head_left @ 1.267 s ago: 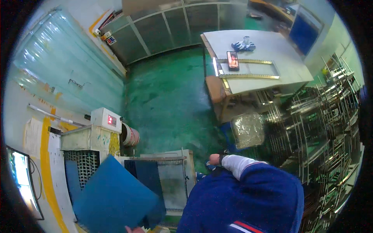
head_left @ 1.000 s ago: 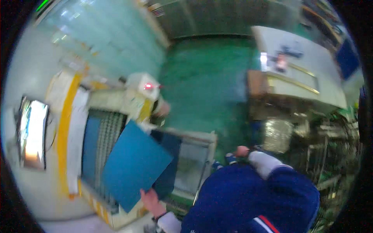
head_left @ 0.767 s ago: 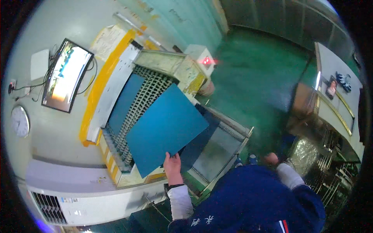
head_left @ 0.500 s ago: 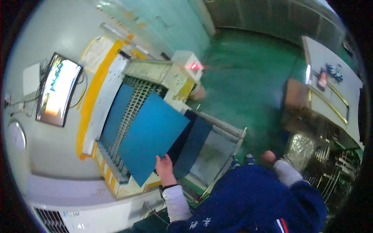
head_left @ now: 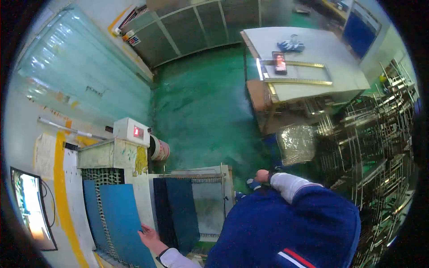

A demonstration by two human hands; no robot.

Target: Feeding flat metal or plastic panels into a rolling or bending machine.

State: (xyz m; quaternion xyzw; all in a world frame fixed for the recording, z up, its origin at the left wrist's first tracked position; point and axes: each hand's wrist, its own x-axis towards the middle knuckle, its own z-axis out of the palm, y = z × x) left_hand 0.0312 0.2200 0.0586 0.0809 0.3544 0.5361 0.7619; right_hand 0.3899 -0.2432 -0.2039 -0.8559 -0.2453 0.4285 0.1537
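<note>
At the lower left, my left hand (head_left: pixel 152 240) pinches the right edge of a flat blue sheet (head_left: pixel 119 214). That sheet lies over the chain-like conveyor (head_left: pixel 108 177) of a pale machine. Beside it on the conveyor is another blue sheet (head_left: pixel 90 201), partly covered at its lower end. My right hand (head_left: pixel 262 176) hangs out to the right of the machine, over the green floor. Its fingers are curled out of sight, so whether it grips anything is unclear. Dark blue sheets (head_left: pixel 181 207) rest on a framed rack between my hands.
A control box (head_left: pixel 132 131) with a red display tops the machine, a bucket (head_left: pixel 160 148) beside it. A white table (head_left: pixel 313 42) bears a phone (head_left: pixel 279 63) and a metal frame (head_left: pixel 308 81). Metal racks (head_left: pixel 380 147) crowd the right. A screen (head_left: pixel 33 207) hangs left.
The view has swung right, bringing the table and racks further in. My left hand still holds the blue sheet's edge, and the sheet now lies more squarely along the conveyor.
</note>
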